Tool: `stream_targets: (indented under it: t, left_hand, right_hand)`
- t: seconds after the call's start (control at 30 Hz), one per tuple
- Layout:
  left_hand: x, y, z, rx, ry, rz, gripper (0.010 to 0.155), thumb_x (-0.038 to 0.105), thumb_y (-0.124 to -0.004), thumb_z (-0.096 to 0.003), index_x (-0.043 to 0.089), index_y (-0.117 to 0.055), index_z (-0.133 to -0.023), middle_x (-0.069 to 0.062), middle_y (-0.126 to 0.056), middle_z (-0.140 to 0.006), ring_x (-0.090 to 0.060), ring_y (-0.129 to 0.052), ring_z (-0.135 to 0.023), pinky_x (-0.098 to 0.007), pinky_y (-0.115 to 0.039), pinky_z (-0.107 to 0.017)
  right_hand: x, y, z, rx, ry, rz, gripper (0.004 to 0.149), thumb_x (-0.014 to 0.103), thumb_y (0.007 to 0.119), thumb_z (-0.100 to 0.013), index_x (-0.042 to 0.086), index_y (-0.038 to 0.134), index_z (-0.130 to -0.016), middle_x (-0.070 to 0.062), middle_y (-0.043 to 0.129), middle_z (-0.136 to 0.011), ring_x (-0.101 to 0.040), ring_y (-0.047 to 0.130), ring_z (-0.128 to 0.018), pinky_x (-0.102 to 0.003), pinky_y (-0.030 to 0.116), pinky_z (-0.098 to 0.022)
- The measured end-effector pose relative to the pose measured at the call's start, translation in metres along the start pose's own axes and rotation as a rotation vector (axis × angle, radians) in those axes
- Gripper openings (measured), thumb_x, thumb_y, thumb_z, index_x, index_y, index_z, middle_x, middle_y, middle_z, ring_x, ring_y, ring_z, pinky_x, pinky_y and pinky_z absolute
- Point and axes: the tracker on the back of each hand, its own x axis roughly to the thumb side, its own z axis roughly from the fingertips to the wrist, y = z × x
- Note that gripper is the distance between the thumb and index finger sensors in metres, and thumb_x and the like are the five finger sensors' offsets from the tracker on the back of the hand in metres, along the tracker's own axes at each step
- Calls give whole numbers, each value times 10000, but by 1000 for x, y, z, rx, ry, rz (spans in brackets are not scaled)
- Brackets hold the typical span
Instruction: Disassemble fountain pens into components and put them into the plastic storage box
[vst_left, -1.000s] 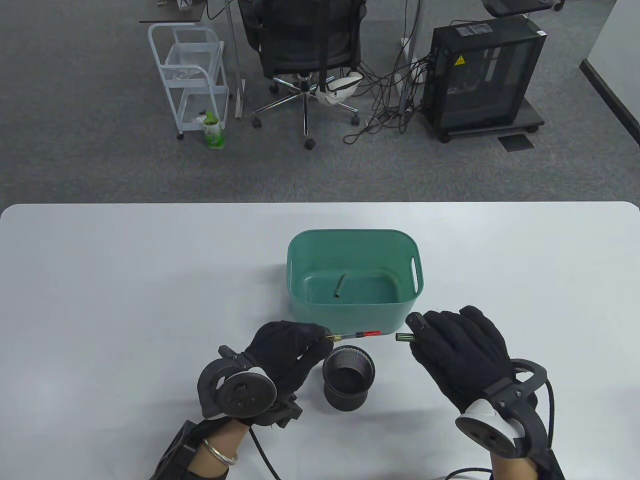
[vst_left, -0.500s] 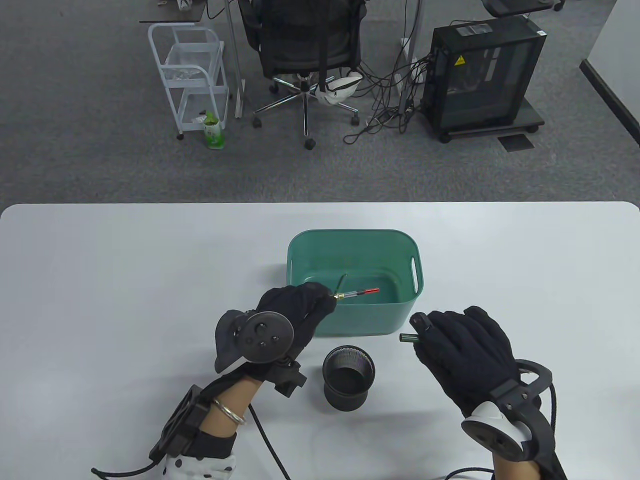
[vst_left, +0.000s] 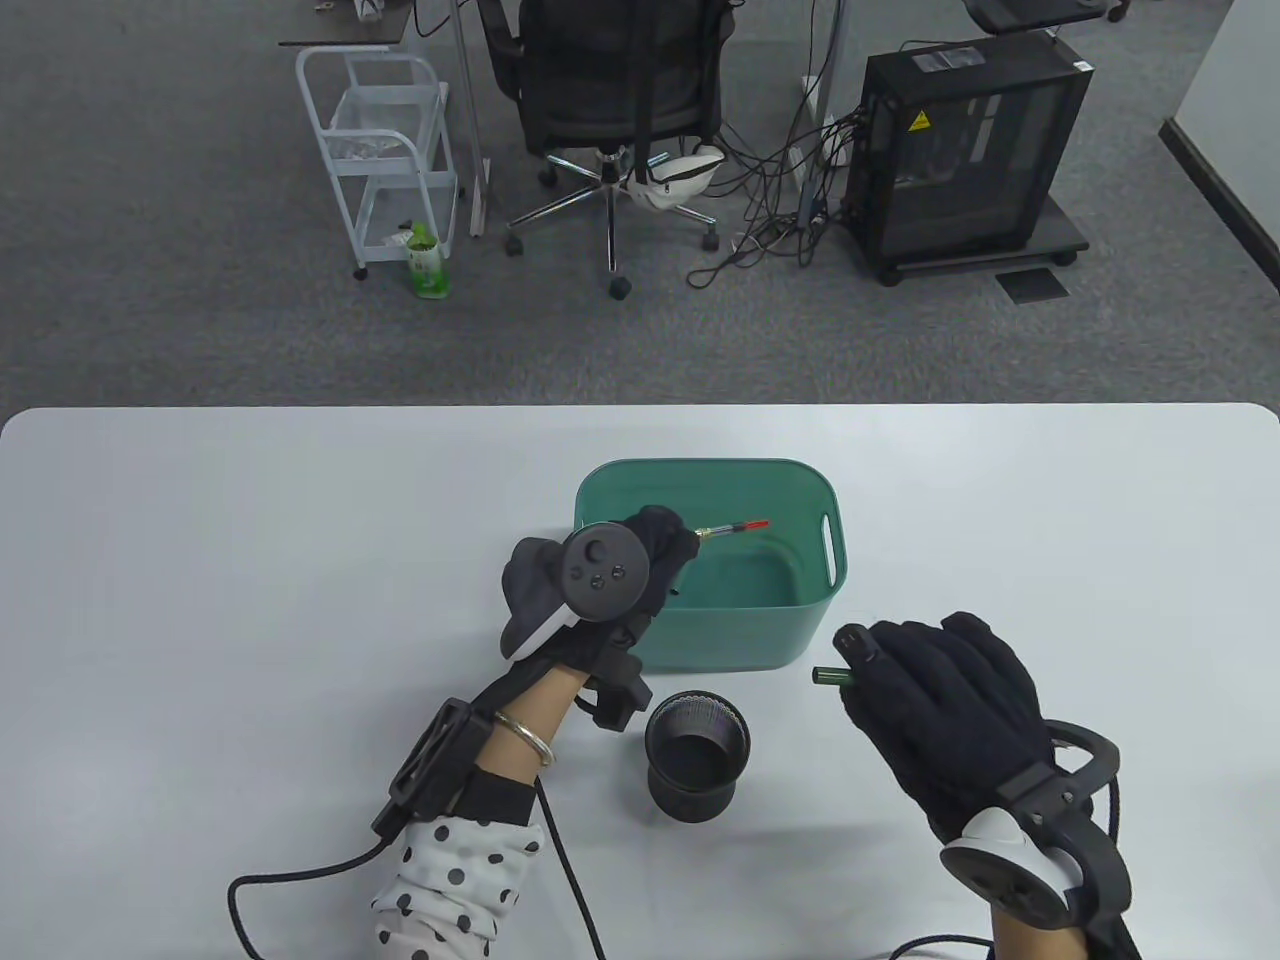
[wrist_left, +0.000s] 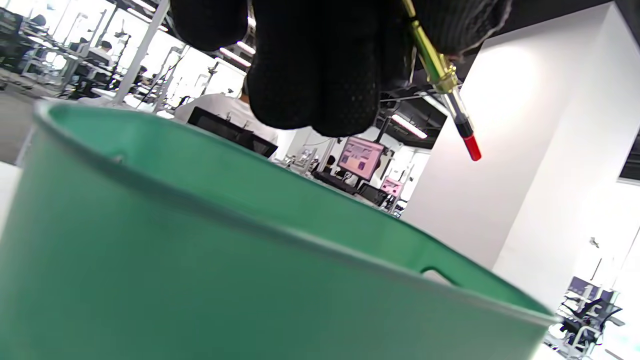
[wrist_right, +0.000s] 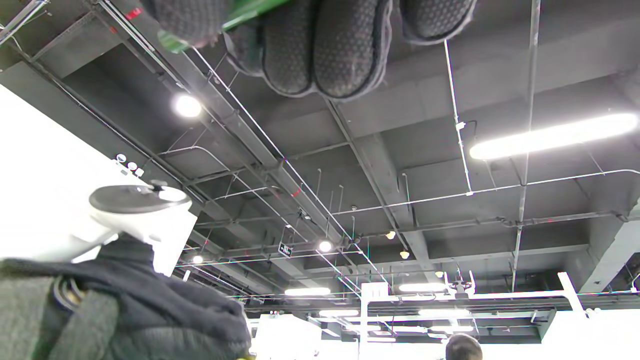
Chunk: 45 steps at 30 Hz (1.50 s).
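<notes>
My left hand (vst_left: 655, 560) is over the near left rim of the green plastic storage box (vst_left: 600, 480). It pinches the pen's inner part (vst_left: 732, 527), a gold section with a clear tube and red end, which points right over the box. In the left wrist view the same inner part (wrist_left: 452, 107) hangs above the box rim (wrist_left: 300, 235). My right hand (vst_left: 930, 690) hovers over the table right of the box, fingers curled around the dark green pen barrel (vst_left: 828, 676); its open end sticks out to the left. The barrel (wrist_right: 240, 12) shows between the fingers in the right wrist view.
A black mesh pen cup (vst_left: 697, 757) stands on the white table (vst_left: 250, 560) just in front of the box, between my hands. Cables trail from both wrists along the table's near edge. Beyond the table are an office chair, a white trolley and a computer case.
My left hand has risen from beside the pen cup and carried the inner part forward over the box, hiding the green piece seen inside it. My right hand barely moved, still holding the barrel.
</notes>
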Motion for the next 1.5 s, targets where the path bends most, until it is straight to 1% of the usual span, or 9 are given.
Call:
stream_targets:
  t: [0.3, 0.67, 0.7, 0.83, 1.0, 1.13, 1.23, 1.3, 1.5]
  left_hand:
    - [-14, -22, -16, -53, 74, -11, 452, 452, -635, -687, 127, -797, -955, -58, -981, -863, -264, -944, -789, -504, -646, -758]
    - [-21, -33, -21, -81, 87, -3, 455, 455, -645, -685, 127, -784, -968, -62, -963, -896, -274, -922, -828, -509, -586, -820]
    - [-21, -33, -21, -85, 86, -4, 462, 462, -653, -682, 136, -765, -989, -62, -941, -933, -280, -898, -866, -513, -561, -835]
    - [-21, -33, -18, -96, 69, -3, 522, 468, -648, -684, 166, -664, -1109, -91, -747, -1153, -316, -713, -1072, -533, -419, -891]
    - [-22, -29, -12, -122, 38, 6, 635, 511, -613, -683, 171, -535, -1214, -117, -546, -1291, -345, -509, -1194, -542, -292, -907]
    - [-22, -25, -6, -139, 12, 0, 699, 537, -582, -680, 186, -422, -1263, -110, -409, -1341, -347, -364, -1238, -539, -207, -906]
    - [-21, -22, 3, -137, -14, -20, 715, 534, -563, -684, 212, -328, -1277, -103, -325, -1353, -343, -293, -1245, -521, -196, -908]
    - [-20, -19, 9, -126, -32, -47, 719, 529, -569, -682, 212, -319, -1276, -95, -297, -1355, -332, -273, -1247, -513, -188, -908]
    - [-18, -10, 28, -145, -60, -102, 734, 532, -543, -686, 204, -265, -1281, -84, -235, -1358, -326, -209, -1248, -502, -153, -903]
  right_hand:
    - [-1, -1, 0, -2, 5, -6, 435, 511, 693, -535, 369, 806, -931, 82, 850, -885, -111, 875, -779, -445, 641, -746]
    - [0, -1, -2, 5, 4, 0, 434, 511, 693, -535, 370, 806, -930, 81, 851, -884, -110, 876, -779, -445, 642, -745]
    - [0, -1, -2, 5, 4, 0, 434, 511, 692, -536, 370, 806, -931, 82, 851, -884, -108, 876, -779, -444, 641, -746]
    - [0, -1, -3, 7, 4, 2, 435, 511, 692, -536, 369, 804, -932, 83, 849, -884, -110, 875, -779, -445, 641, -745]
    - [0, 0, -3, 11, 3, 4, 435, 511, 692, -536, 369, 807, -930, 81, 851, -884, -110, 877, -778, -445, 641, -746]
    - [1, 0, -4, 13, 1, 3, 436, 512, 692, -536, 368, 805, -932, 83, 850, -884, -110, 875, -779, -444, 642, -745]
    - [1, 1, -4, 14, 0, 3, 436, 511, 693, -536, 367, 806, -931, 81, 851, -884, -110, 876, -779, -445, 642, -745]
    - [1, 1, -4, 15, 0, 3, 436, 511, 692, -536, 367, 806, -931, 82, 851, -884, -109, 876, -779, -445, 642, -745]
    - [2, 1, -5, 19, -1, 4, 436, 511, 692, -536, 367, 805, -932, 80, 850, -885, -109, 875, -780, -445, 642, -745]
